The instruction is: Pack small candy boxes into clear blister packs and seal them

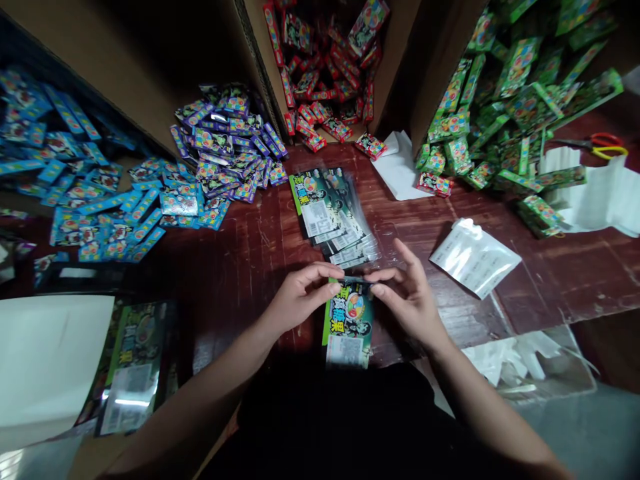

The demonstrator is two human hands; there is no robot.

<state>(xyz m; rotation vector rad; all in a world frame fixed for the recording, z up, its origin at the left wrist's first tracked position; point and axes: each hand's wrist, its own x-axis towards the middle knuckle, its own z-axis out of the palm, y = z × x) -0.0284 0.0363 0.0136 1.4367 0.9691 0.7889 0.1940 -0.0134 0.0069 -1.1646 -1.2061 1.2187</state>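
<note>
A green and black printed candy pouch (350,320) hangs between my two hands, close to my body at the table's front edge. My left hand (310,290) pinches its upper left corner between thumb and fingers. At the upper right corner my right hand (407,293) pinches the same pouch, with one finger raised away from it. The pouch's top edge faces away from me, and its inside is hidden. Just beyond my hands lies a fanned stack of matching pouches (325,207) with white labels.
Candy packs lie in heaps: blue (120,220), purple (230,140), red (325,87) and green (515,133), partly inside cardboard boxes (425,73). On the right are a label sheet (475,257), scissors (600,143) and a clear bin (565,380). More pouches (135,360) sit at lower left.
</note>
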